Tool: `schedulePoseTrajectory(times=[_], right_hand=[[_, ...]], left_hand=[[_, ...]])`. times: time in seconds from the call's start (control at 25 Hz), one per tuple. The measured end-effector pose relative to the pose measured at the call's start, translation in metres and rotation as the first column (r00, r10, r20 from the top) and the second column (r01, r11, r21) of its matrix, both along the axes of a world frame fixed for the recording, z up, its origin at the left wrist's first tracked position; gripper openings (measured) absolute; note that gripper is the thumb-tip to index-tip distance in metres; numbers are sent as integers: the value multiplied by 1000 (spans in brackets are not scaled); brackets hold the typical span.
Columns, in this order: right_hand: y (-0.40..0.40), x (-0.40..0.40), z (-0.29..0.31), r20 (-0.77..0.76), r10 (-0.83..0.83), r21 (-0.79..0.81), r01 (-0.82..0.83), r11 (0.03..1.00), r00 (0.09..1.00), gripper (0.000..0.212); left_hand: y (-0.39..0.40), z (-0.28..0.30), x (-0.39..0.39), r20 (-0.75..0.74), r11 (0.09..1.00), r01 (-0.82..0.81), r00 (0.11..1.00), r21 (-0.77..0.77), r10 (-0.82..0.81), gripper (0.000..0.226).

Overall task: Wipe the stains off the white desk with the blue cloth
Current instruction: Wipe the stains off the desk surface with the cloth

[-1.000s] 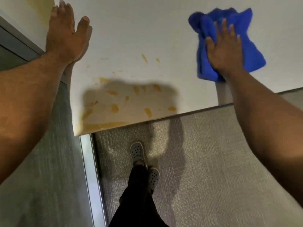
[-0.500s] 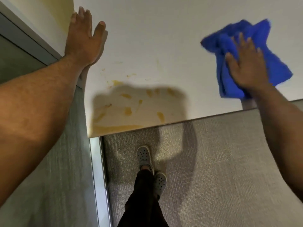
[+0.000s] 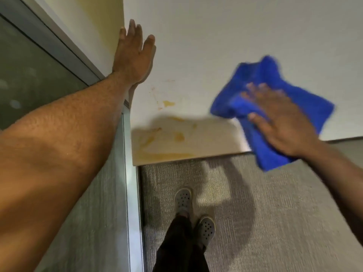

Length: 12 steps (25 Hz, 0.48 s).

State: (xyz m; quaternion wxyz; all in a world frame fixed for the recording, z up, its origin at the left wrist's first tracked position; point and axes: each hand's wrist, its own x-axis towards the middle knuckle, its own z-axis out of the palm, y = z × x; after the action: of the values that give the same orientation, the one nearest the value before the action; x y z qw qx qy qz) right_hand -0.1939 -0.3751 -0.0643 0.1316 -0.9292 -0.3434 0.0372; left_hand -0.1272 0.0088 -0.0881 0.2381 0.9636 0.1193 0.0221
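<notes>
The white desk fills the upper part of the view. Yellow-orange stains are smeared over its near left corner, partly in shadow. My right hand lies flat, fingers spread, pressing the crumpled blue cloth onto the desk at its front edge, just right of the stains. Part of the cloth hangs over the edge. My left hand rests flat and open on the desk's left edge, against the wall, holding nothing.
A grey partition with a metal frame runs along the left. Grey carpet lies below the desk's front edge. My two feet in grey perforated clogs stand near that edge.
My right hand has swept the blue cloth toward me and leftward, from the far right of the desk to its front edge beside the stains. The left hand has stayed planted.
</notes>
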Motion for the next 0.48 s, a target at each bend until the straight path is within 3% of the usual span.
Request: schedulePoseTrajectory(times=[0.12,0.2,0.32,0.48], right_hand=[[-34,56,-1,31,-335,-55,337,940,942,61],[3,93,-3,85,-415,-60,421,905,906,57],[96,102,-4,77,-339,-74,345,936,938,56],[147,26,-7,33,-5,-82,8,997,999,56]], left_hand=[[4,-6,8,-36,992,75,997,100,-72,69],[5,-6,10,-33,990,86,996,113,-83,71],[7,-7,9,-34,978,112,994,177,-108,70],[9,2,8,-39,978,144,989,153,-140,71]])
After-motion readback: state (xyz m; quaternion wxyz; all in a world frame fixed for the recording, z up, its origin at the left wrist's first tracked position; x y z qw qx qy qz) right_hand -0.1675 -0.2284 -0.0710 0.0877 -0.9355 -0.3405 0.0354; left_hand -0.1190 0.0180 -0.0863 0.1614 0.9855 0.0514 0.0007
